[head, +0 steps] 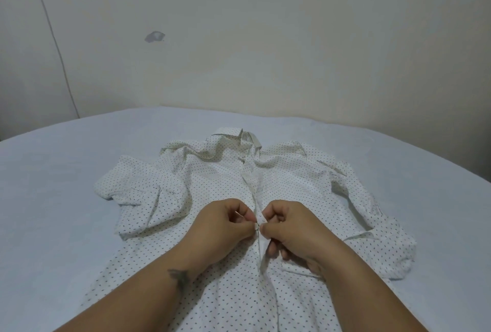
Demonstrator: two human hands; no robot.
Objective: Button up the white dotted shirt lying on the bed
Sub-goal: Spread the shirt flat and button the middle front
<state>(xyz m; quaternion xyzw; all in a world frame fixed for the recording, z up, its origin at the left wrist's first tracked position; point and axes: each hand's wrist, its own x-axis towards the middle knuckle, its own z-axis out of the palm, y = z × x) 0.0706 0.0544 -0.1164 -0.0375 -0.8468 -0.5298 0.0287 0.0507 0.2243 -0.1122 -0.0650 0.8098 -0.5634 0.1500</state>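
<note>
White cotton-like cloth speckled with small dark dots makes up the shirt [212, 185], which lies face up and rumpled on the bed [53, 172], spread across the middle of the mattress with its collar [247, 140] toward the far edge by the wall and its hem running off toward the near edge. Both sleeves are bunched, one folded toward the left side of the bed, the other trailing toward the right. Along the centre runs the placket [252, 188], where the two front edges meet. The left hand [225, 225] is closed in a pinch, thumb and forefinger nipping the cloth edge at the placket; the right hand [289, 228] is likewise curled shut, its fingertips gripping the opposite edge, so the two hands touch at one small spot. Whether a button is already through its hole there is too small to tell. The fabric looks thin, light and limp, likely to wrinkle and slide on the pale blue sheet, so it seems best taken by the stiffer placket strip, close beside each button and hole, rather than by the loose panels. Below the hands the front edges appear to gape, suggesting buttons remain undone there.
</note>
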